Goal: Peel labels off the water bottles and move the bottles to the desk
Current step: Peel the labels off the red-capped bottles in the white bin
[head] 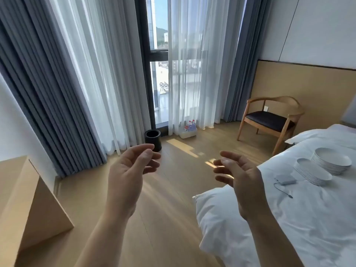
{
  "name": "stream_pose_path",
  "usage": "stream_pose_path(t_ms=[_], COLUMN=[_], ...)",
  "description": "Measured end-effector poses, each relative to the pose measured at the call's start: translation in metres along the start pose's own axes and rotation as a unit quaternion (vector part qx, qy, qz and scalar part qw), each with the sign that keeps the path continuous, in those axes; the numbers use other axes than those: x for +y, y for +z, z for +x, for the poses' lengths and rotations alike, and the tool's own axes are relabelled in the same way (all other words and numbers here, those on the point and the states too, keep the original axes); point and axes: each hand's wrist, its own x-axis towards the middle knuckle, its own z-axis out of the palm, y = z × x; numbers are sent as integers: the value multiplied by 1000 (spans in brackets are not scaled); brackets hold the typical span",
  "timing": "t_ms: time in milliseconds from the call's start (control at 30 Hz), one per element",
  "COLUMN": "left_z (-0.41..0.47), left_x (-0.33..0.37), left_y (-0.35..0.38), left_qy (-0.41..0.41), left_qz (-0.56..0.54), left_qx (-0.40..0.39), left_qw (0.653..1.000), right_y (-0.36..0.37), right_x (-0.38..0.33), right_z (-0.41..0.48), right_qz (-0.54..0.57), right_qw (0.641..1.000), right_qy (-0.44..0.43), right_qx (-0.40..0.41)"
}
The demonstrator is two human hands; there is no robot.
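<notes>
bottles point(190, 124) with red caps are found grouped on the floor at the foot of the sheer curtain point(192, 64), well apart from both hands. a black bin point(153, 139) is noted near them, to their left. the desk point(13, 182) is seen at the left edge. the left hand point(131, 170) and right hand point(238, 180) are held up over the floor, palms facing, fingers loosely curled, nothing gripped. plates point(331, 160) are stacked on the bed point(289, 228).
</notes>
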Motion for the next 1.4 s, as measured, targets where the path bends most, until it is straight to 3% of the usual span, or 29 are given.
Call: stream_pose_path(t_ms=[367, 700, 933, 1133, 1400], left_z=[175, 282, 373, 474, 585], left_x=[-19, -71, -98, -111, -170], left_y=[-73, -89, -73, -34, 49], left_qy=[20, -29, -33, -24, -46], left_qz=[41, 48, 85, 95, 104], left_qx=[-29, -46, -34, -9, -24], left_qw=[999, 997, 995, 995, 993], right_y=[162, 229, 262, 290, 270], right_x=[18, 59, 87, 89, 118], right_z=[107, 186, 293, 416, 545], right_qz=[26, 5, -46, -33, -63], right_qw=[999, 998, 998, 999, 998], right_qy=[23, 58, 26, 12, 22], right_qx=[4, 29, 40, -6, 0])
